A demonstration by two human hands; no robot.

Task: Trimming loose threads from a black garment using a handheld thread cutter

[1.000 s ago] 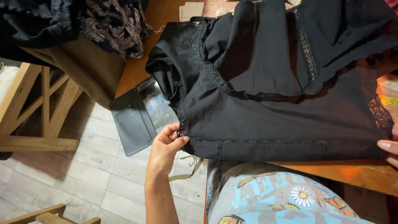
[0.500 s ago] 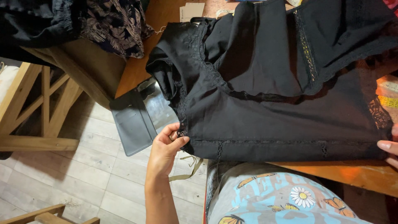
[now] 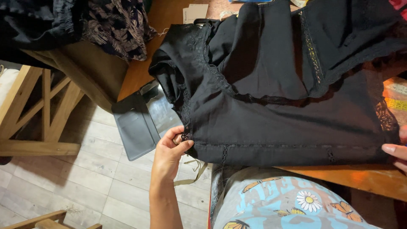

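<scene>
My left hand (image 3: 169, 150) pinches the black garment (image 3: 275, 97)'s near-left hem corner, right hand (image 3: 396, 150) grips the right end; hem stretched straight across the worktop (image 3: 373, 180), upper part bunched.

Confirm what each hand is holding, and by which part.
Both hold the black garment by its lower hem: left hand pinches the left corner, right hand the right end.

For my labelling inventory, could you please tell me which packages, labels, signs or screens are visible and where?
Card tag: top centre on the wooden table, beige rectangle with small print.
Measuring tape: right edge beside the black garment, yellow and pale printed strips.
No screens or signs.
</scene>
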